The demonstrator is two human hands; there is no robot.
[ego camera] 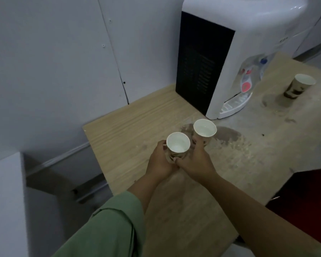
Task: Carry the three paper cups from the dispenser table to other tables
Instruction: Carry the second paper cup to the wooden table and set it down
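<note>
Grey wall panels (54,62) at left, dark red object (308,197) at right edge.

2 white-lined paper cups (178,143) (204,128) upright, held side by side (patterned outsides); 1 cup (296,87) stands apart.

- Water dispenser (230,58) at table (130,127) rear, against the wall.
- Two held cups (178,143) (204,129) before it, side by side, possibly touching.
- Third cup (298,86) on table, far right.

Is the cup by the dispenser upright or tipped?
Upright. The far cup stands on the table with its open rim up; its lean looks like lens distortion.
</note>
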